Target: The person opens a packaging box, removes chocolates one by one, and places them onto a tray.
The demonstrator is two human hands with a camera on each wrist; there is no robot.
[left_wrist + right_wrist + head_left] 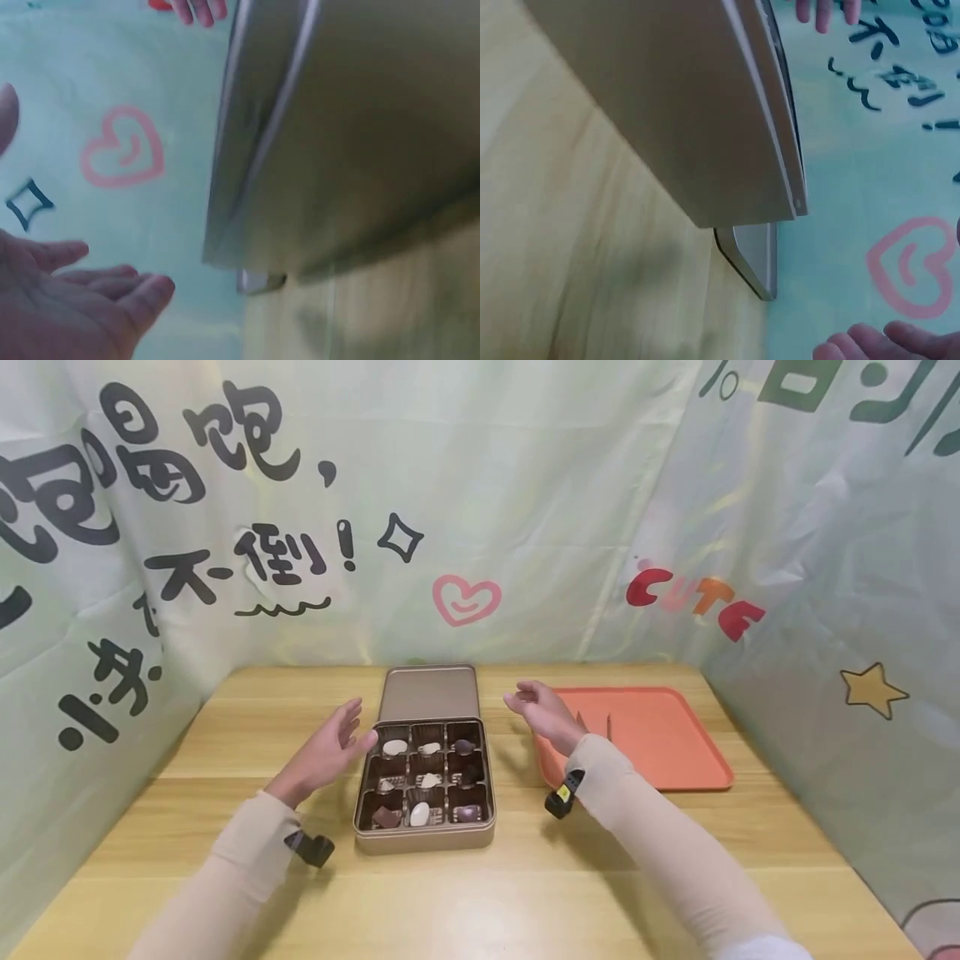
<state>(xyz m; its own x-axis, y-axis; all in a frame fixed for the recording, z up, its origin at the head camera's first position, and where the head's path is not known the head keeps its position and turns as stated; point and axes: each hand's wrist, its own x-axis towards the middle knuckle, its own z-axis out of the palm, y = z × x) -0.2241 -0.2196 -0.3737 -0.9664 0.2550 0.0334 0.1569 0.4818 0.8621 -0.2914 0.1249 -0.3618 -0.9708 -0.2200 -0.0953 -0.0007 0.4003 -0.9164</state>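
A bronze-coloured tin (423,841) sits on the table, its inner tray split into small compartments. The compartments hold candy-like pieces, among them a white oval piece (394,747), a brown square piece (386,817) and a purple piece (467,813). To the tin's left my left hand (322,756) is held with fingers extended, its thumb overlapping the tin's rim in the head view. My right hand (546,714) hovers right of the tin, fingers loosely bent and holding nothing. Both wrist views show the tin's side wall (375,150) close up.
The tin's lid (429,693) lies flat directly behind it. An orange tray (660,735) stands at the right, partly under my right arm, with a thin pointed tool (609,727) on it. Printed cloth (525,485) walls the table's back and sides.
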